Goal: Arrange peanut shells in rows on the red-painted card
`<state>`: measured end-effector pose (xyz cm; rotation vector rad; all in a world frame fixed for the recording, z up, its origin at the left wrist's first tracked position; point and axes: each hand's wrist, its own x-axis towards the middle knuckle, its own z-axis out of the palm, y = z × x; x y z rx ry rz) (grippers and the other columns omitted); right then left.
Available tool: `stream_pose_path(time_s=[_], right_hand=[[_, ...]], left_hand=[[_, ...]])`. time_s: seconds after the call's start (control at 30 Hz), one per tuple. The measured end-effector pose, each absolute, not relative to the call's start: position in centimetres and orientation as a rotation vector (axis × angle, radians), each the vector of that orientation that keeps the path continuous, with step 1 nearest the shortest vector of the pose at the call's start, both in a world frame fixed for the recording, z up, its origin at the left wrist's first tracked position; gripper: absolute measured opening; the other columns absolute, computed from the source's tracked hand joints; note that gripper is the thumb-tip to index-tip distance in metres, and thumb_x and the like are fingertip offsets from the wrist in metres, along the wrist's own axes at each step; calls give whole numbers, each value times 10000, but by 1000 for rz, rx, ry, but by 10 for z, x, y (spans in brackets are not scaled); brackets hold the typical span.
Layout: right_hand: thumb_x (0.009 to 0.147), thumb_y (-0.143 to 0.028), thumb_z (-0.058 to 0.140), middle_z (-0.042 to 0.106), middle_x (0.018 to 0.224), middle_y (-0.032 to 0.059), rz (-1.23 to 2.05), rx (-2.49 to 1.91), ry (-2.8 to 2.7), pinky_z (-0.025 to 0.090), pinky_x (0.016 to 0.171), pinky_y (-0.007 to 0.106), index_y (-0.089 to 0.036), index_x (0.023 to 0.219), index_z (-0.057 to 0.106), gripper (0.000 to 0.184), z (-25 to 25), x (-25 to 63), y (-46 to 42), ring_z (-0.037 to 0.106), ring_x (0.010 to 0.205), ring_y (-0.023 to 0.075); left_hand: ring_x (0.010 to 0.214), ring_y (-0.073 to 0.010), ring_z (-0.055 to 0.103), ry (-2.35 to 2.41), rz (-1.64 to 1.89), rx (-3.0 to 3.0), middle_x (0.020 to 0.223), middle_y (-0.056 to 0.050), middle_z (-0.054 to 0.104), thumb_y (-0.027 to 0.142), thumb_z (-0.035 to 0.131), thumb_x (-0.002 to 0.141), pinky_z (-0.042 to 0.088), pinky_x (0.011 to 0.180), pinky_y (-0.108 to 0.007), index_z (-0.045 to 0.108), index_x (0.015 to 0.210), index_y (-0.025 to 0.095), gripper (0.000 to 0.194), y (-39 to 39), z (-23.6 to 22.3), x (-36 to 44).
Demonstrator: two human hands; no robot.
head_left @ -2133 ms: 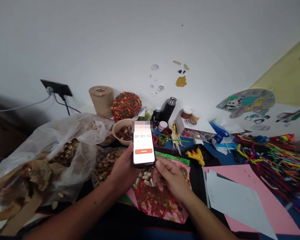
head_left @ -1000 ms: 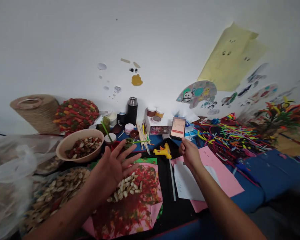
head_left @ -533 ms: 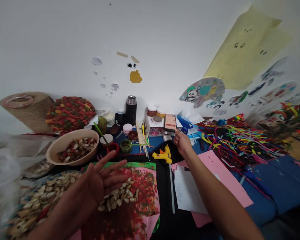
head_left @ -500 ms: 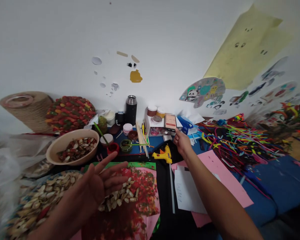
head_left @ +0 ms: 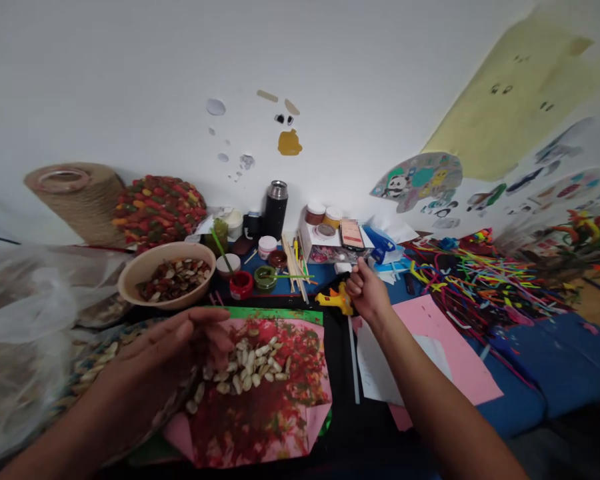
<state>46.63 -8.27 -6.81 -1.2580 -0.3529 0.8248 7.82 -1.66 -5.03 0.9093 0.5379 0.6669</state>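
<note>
My left hand (head_left: 175,347) hovers at the left edge of the paint-stained pink sheet (head_left: 250,427), fingers apart and loosely bent, holding nothing. Beside its fingertips lies a heap of pale seed shells (head_left: 250,367), probably pumpkin seeds. My right hand (head_left: 367,293) is curled into a loose fist with no object visible in it. It sits in front of the yellow glue gun (head_left: 333,301) and covers part of it; I cannot tell whether they touch. Beyond that hand a phone (head_left: 351,235) with a lit screen lies on a white box (head_left: 320,248), clear of the fingers.
A bowl of painted seeds (head_left: 175,273) stands behind my left hand, near paint jars (head_left: 241,285). Wooden sticks (head_left: 295,263) and a black flask (head_left: 276,210) are at the back. Right are white paper (head_left: 380,373), pink paper (head_left: 460,340) and pipe cleaners (head_left: 470,273).
The phone went from both hands to my right hand, then onto the white box, where it was let go. My right hand has drawn back slightly; my left hand's fingers have bent downward.
</note>
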Motion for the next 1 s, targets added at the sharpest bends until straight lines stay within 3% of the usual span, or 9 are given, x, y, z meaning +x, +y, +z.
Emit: stream_pose_path(time_s=[0.17,0.27,0.37,0.5,0.6,0.77,0.9,1.0], right_hand=[[849,-580,880,373,494,-106,1118,-1195,-546,258,423,217,-181,783,701,442,-60,379,-125,312,399,59],[886,-601,842,420,499,-89,1207,-1190,-685,258,448,231,-181,804,739,440,-64,338,-133,353,404,66],[906,-609,821,448,503,-81,1087,-1228,-772,259,459,246,-190,802,746,438,-73,319,-124,378,414,73],[892,-627,816,427,498,-87,870,-1259,-757,260,468,262,-211,802,735,433,-84,318,-101,364,433,93],[902,-645,785,425,497,-82,741,-1336,-808,277,480,275,-225,803,724,436,-90,321,-87,352,455,117],[946,-621,723,483,593,-44,467,-1485,-1006,365,574,291,-230,771,722,428,-106,326,-83,408,571,153],[955,-597,713,479,604,-40,405,-1515,-969,392,613,295,-234,779,727,403,-123,335,-92,430,613,172],[960,-573,719,523,623,-30,385,-1523,-967,402,636,297,-232,795,733,379,-130,342,-96,464,641,180]], left_hand=[[826,-246,721,624,649,1154,903,-86,817,440,803,934,611,749,-341,859,1089,211,281,-6,-20,64],[832,-242,714,669,545,1438,917,-65,807,508,775,942,607,776,-340,841,1120,232,336,8,-18,60],[909,-272,723,707,420,1853,989,-61,806,570,704,959,592,821,-348,821,1135,252,382,19,-28,58],[1115,-295,711,550,182,2324,1217,-89,788,363,590,1018,551,997,-407,769,1243,253,309,12,-56,74],[1286,-335,632,359,125,2568,1393,-145,698,248,653,953,488,1127,-483,702,1373,233,423,-6,-76,98],[1145,-328,659,367,-40,2761,1198,-168,701,279,627,1005,531,1017,-457,738,1189,157,247,-18,-87,131],[1104,-283,695,442,-104,2698,1156,-119,744,204,608,986,534,977,-398,748,1104,201,184,-6,-83,130],[1072,-264,726,490,-136,2601,1143,-82,792,159,569,955,535,954,-369,773,1069,239,247,4,-78,119]])
